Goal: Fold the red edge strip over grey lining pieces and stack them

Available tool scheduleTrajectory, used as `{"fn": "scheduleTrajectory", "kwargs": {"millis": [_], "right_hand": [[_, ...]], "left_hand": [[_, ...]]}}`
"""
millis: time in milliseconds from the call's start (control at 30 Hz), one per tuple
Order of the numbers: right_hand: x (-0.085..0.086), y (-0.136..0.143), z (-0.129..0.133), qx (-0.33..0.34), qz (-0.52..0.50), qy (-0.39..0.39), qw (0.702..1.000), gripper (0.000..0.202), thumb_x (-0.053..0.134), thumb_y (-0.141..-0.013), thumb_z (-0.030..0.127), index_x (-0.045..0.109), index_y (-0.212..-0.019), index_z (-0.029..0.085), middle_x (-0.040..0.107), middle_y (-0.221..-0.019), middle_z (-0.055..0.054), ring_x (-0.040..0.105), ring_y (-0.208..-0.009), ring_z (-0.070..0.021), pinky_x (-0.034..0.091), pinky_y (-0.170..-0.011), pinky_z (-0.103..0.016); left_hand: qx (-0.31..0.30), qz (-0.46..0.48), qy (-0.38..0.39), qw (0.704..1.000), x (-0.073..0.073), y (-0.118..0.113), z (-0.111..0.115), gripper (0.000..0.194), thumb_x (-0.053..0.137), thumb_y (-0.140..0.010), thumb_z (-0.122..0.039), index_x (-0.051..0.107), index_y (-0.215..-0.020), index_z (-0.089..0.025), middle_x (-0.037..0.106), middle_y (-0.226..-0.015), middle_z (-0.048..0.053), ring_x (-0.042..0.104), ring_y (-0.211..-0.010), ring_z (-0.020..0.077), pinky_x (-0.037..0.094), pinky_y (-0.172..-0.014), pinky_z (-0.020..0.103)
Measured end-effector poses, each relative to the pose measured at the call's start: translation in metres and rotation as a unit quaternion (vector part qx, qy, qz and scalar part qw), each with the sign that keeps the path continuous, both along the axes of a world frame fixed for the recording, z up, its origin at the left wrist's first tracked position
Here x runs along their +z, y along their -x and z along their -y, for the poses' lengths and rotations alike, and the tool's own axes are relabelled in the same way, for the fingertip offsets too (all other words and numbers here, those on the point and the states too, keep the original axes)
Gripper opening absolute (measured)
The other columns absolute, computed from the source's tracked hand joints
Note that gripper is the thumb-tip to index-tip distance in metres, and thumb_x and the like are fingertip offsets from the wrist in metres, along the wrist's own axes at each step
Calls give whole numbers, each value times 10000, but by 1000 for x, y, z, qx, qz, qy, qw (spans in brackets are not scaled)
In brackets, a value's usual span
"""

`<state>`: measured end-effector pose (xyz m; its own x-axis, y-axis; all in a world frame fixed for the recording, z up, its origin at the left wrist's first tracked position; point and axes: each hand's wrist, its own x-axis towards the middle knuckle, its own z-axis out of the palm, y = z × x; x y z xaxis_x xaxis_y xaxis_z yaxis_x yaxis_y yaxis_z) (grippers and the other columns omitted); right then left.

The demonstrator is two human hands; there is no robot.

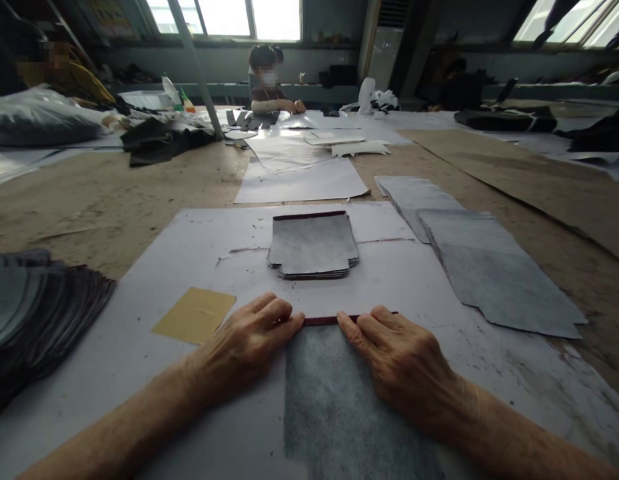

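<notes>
A grey cut piece of sheet material (339, 400) lies in front of me on white paper, with a narrow dark red strip (321, 321) folded along its far edge. My left hand (254, 333) has its fingers curled, and its fingertips pinch the left end of that strip. At the strip's right part, the curled fingers of my right hand (404, 353) press down on the fold. Part of the piece's right side is hidden under my right hand and forearm. Just beyond my hands sits a small stack of similar grey pieces (313, 245), its top one with a dark red far edge.
A yellowish square (194, 315) lies left of my left hand. Dark layered pieces (44, 320) are piled at the left edge. Two stacks of grey pieces (499, 267) lie at the right. White sheets (302, 177) cover the table farther off, where another person (269, 87) works.
</notes>
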<state>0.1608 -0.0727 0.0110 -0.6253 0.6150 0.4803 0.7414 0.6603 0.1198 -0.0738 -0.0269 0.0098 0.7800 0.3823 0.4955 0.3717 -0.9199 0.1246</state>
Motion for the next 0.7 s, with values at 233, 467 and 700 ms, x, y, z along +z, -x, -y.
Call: {"fn": "scheduleTrajectory", "kwargs": {"millis": [233,467,700], "right_hand": [[14,10,-1,-7,79,29,996,407,399,-762,11,581,-1117,91,577,-774,-83,490,-669,-200,426,-530,-302],[11,38,-11,32,54,2,998,275,382,-786,18,645,-861,55,565,-722,-105,477,-670,-224,397,-541,-337],[-2,36,-21,86,-40,36,995,335,299,-858,45,633,-875,64,549,-745,-86,418,-663,-187,380,-569,-320]], "left_hand": [[18,-18,-29,999,1,-5,1,255,330,-879,-61,541,-1020,-41,517,-784,84,428,-705,174,435,-613,321],[3,-52,-60,997,3,-8,4,221,375,-860,-70,576,-939,-24,532,-761,85,436,-684,186,404,-612,347],[51,104,47,992,-1,4,-9,333,354,-790,-6,595,-969,-148,517,-791,51,475,-717,139,420,-639,294]]}}
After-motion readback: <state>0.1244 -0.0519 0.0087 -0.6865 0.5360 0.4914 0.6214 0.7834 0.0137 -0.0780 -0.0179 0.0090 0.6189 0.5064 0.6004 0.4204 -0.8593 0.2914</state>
